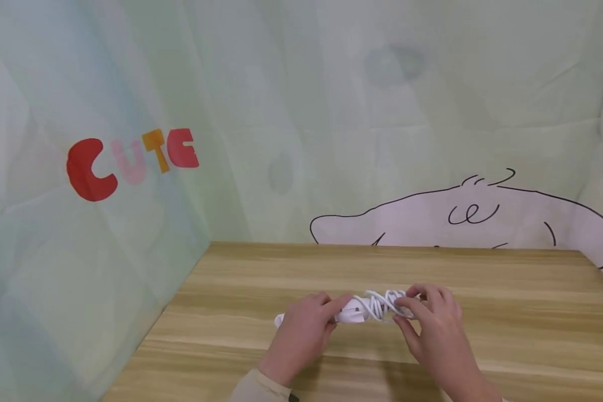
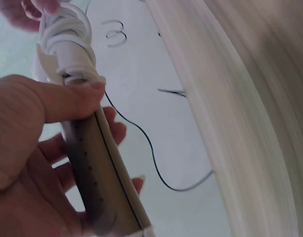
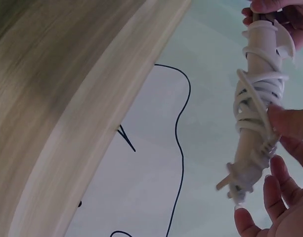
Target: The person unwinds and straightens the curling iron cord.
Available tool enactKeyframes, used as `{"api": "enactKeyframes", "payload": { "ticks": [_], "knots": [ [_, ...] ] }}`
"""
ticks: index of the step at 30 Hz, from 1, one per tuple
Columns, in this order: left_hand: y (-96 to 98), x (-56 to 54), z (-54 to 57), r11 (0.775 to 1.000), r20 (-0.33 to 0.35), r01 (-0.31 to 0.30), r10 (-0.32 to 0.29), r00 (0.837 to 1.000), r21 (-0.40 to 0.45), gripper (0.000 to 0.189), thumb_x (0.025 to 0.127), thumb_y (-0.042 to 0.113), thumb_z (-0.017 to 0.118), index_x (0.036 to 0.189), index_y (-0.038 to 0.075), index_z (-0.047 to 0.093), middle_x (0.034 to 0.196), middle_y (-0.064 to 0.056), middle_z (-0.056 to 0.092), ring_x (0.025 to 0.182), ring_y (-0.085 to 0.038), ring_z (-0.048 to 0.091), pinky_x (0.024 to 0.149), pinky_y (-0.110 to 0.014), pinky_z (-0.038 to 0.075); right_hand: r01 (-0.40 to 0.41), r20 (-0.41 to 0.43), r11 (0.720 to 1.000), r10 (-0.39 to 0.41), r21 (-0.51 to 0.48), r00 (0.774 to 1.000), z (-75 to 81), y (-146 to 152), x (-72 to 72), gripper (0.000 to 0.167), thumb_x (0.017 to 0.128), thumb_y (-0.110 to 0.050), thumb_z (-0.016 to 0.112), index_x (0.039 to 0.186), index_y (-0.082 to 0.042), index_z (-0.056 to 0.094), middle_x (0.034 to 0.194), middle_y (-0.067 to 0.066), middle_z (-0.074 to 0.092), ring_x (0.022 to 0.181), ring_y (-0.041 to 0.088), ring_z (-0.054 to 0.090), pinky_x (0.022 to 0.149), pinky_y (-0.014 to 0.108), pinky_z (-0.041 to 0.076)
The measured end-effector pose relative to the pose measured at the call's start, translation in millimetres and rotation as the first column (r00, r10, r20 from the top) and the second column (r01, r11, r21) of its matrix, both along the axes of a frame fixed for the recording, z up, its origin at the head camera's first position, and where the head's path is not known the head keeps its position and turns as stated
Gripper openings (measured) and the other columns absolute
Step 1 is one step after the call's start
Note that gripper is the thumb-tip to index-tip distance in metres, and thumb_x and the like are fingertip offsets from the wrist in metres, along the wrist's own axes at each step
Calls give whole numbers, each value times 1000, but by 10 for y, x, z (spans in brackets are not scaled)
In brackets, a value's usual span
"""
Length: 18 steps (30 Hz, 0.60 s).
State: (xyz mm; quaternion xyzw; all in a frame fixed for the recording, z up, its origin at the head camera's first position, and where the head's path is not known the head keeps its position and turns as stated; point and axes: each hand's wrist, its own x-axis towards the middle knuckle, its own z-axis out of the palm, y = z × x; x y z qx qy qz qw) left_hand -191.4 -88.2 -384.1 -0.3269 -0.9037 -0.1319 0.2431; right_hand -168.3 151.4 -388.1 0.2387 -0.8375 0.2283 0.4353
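A white stick-shaped appliance (image 1: 352, 311) was held over the wooden surface (image 1: 221, 312), between the two hands. It was gripped in the left hand (image 1: 304, 329), with the thumb laid across one side and the fingers curled round the other. Its white cord (image 1: 379, 304), looped many times round the handle, was pinched at the far end by the right hand (image 1: 437, 324), the remaining fingers being spread apart. In the head view the middle of the appliance was covered by the left hand, and only a pale tip was left showing beyond it; the cord's end was hidden by the right fingers. More was revealed in the left wrist view: a long barrel (image 2: 109, 173) with a dark seam along it and a row of small dots. In the right wrist view, what appeared to be a plug (image 3: 242, 180) was seen at the lower end of the handle, slightly blurred, and a white flap (image 3: 285, 42) was shown jutting out near the left hand. The surface was backed by a pale green sheet (image 1: 281, 84), on which a cartoon drawing (image 1: 407, 223) was partly cut off by the surface's far edge. On the left side the coloured letters (image 1: 90, 170) "CUTE" were displayed, seen only in the head view. A light sleeve (image 1: 261, 388) was visible at the left wrist.
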Motion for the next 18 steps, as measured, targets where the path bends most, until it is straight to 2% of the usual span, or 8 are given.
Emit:
{"api": "enactKeyframes", "payload": {
  "ticks": [6,12,18],
  "knots": [
    [77,72,42,999,64,-40,40,997,-2,46,84,12,77,127,25,65,87,2,62,72,-13,56,55,-25,41,49,-41,999,-49,-5,998,-4,-41,10,22,64,4,85,80,-6,74,81,3,60,78,27,53,64,44,37],
    [110,101,31,998,97,-62,62,993,-3,47,84,12,76,128,25,67,85,1,62,70,-13,55,54,-25,41,91,-24,996,-91,-1,996,-18,-85,54,21,63,9,84,77,-3,73,79,4,62,75,25,57,66,46,42],
    [152,137,37,991,137,-126,130,982,-38,50,85,14,77,130,30,64,87,1,61,76,-16,57,55,-28,39,79,-52,997,-78,22,996,-43,-95,48,20,63,10,81,76,-2,71,77,4,62,70,23,58,61,42,44]
  ]
}}
